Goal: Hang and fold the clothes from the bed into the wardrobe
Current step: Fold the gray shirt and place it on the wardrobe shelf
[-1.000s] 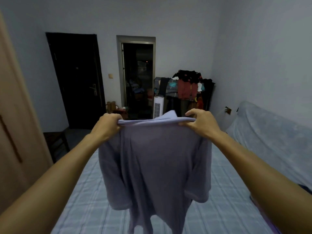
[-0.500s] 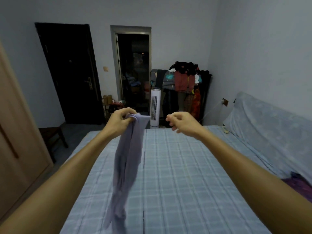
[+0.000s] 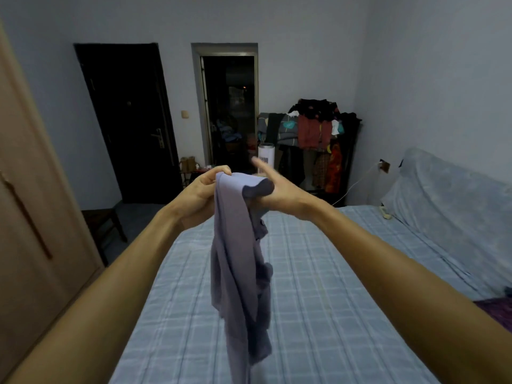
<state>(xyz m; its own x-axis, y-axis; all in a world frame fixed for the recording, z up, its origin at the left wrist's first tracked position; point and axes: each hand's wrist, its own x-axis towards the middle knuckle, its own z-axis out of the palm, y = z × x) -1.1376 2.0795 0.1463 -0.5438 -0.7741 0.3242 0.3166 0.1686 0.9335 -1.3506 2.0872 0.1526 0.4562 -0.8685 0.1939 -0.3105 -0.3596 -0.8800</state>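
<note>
Head view, looking down the length of a bed (image 3: 318,300).

Held up between both hands, above the bed: lilac shirt (image 3: 235,259), gathered into a narrow hanging bundle. Lower end cut off by the bottom of the frame, so no telling whether the hem meets the sheet.

Left hand (image 3: 201,191): fingers curled round the top edge of the shirt, gripping it at its highest point.

Right hand (image 3: 279,194): just beside the left, with a short fold of the shirt draped across it. Lower fingers curled under that fold and holding it; forefinger (image 3: 259,163) straight, pointing up and away. Both forearms bare, reaching in from the lower corners.

Below: pale blue checked sheet covering the bed. At its right edge, a scrap of purple cloth (image 3: 496,311), partly out of frame.

Along the right wall: pale blue cover (image 3: 443,195) over a tall padded shape. Beyond it, a wall socket (image 3: 384,166) with a white cable trailing towards the bed's far corner.

Left edge: tan wooden door (image 3: 33,176) with a long dark handle. Near it, a dark stool (image 3: 102,225) on the floor.

Far wall: shut dark door (image 3: 130,120), then an open doorway (image 3: 228,112) – dark beyond.

Far right corner: clothes rack (image 3: 315,128) heaped with dark, red and grey garments. In front of its left end, a white tower fan (image 3: 266,159).
</note>
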